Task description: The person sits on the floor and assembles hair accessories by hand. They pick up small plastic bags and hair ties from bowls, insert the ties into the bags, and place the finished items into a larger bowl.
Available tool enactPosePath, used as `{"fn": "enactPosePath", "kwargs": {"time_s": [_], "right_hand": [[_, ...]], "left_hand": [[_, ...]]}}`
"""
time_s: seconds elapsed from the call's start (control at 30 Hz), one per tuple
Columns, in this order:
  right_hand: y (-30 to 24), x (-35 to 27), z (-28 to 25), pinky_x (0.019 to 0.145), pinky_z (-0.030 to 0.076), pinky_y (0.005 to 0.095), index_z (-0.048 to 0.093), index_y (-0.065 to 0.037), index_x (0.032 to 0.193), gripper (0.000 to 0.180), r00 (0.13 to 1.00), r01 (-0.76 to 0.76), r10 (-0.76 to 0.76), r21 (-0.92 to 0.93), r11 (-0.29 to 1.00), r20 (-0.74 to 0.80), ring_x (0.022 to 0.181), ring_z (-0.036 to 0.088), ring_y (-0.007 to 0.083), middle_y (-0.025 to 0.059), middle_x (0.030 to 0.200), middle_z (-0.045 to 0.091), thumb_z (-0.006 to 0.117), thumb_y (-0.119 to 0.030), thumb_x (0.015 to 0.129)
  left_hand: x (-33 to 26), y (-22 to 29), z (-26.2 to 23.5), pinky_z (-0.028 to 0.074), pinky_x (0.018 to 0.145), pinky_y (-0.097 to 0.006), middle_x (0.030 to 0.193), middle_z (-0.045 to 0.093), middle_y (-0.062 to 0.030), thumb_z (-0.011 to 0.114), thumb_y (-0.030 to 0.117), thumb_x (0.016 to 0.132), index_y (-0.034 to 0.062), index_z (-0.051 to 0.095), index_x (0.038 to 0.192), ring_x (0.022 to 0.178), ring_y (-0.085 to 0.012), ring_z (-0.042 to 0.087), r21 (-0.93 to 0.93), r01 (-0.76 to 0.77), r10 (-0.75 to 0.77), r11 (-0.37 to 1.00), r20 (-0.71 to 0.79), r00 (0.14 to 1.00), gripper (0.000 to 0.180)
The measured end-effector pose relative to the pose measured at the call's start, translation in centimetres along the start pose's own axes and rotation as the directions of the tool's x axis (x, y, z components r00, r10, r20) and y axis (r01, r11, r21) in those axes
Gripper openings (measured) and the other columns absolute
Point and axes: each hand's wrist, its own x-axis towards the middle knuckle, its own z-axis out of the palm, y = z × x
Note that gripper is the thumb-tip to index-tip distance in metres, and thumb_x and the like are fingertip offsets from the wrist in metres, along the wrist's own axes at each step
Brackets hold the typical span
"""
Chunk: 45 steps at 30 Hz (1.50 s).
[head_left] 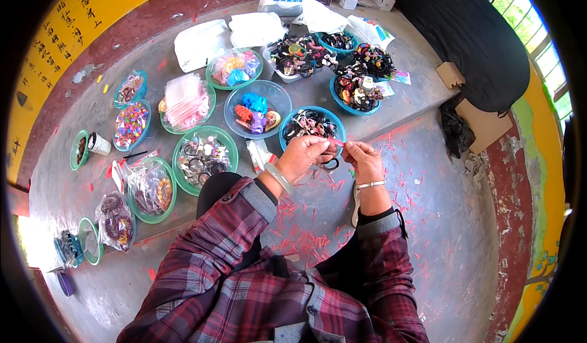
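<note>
In front of me my left hand (302,159) and my right hand (364,162) are both closed in a pinch, close together. A short pink strip (336,142) stretches between their fingertips. Below the left fingers hangs a black hair tie (331,164); whether it is joined to the strip I cannot tell. Just behind the left hand stands a blue bowl (283,141) of dark hair ties (309,124). A white bangle circles the left wrist, and a silver one the right.
Several bowls spread to the left, among them a green bowl (177,175) of wrapped hair ties and a clear bowl (235,120) of bright scrunchies. Another blue bowl (358,109) sits behind. Pink scraps (306,245) litter the grey floor. White bags (202,44) lie at the back.
</note>
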Motion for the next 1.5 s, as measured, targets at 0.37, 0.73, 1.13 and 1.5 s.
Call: {"fn": "enactPosePath", "kwargs": {"time_s": [0.37,0.73,1.13,1.5], "right_hand": [[0.1,0.1,0.0,0.057,0.041,0.0208,0.064,-0.003,0.078,0.012,1.000,-0.021,0.021,0.001,1.000,0.016,0.060,0.052,0.0082,0.0023,0.069,0.062,0.064,-0.014,0.078],[-1.6,-2.0,2.8,0.063,0.044,0.0322,0.063,-0.007,0.079,0.012,0.638,0.628,-0.723,-0.722,0.291,0.263,0.071,0.056,0.0230,0.0075,0.076,0.059,0.062,-0.004,0.067],[-0.8,-2.5,3.4,0.062,0.043,0.0352,0.063,-0.008,0.076,0.012,0.668,0.568,-0.670,-0.804,0.176,0.324,0.070,0.055,0.0261,0.0072,0.072,0.058,0.065,-0.009,0.065],[0.1,-2.5,3.5,0.062,0.039,0.0375,0.056,-0.009,0.070,0.006,0.640,0.531,-0.625,-0.845,-0.061,0.447,0.069,0.053,0.0262,0.0058,0.070,0.054,0.060,-0.014,0.069]], "left_hand": [[0.1,-0.3,-0.4,0.049,0.079,-0.028,0.097,0.059,-0.0144,0.047,0.015,0.089,-0.0064,0.056,0.100,0.089,-0.0196,0.060,0.016,-0.008,0.007,1.000,0.023,1.000,0.025],[0.3,-1.0,-0.6,0.050,0.076,-0.027,0.094,0.061,-0.0115,0.047,0.015,0.089,-0.0065,0.056,0.101,0.085,-0.0171,0.060,0.224,-0.078,0.079,0.972,0.006,0.997,0.026],[0.1,-1.5,0.1,0.048,0.067,-0.031,0.084,0.061,-0.0163,0.048,0.004,0.082,-0.0022,0.058,0.097,0.076,-0.0260,0.061,0.826,-0.403,0.475,0.394,0.192,0.859,0.019],[-0.2,-1.6,0.2,0.045,0.064,-0.038,0.078,0.057,-0.0188,0.046,0.006,0.081,-0.0003,0.056,0.085,0.073,-0.0350,0.056,0.849,-0.464,0.486,0.253,0.304,0.820,0.012]]}}
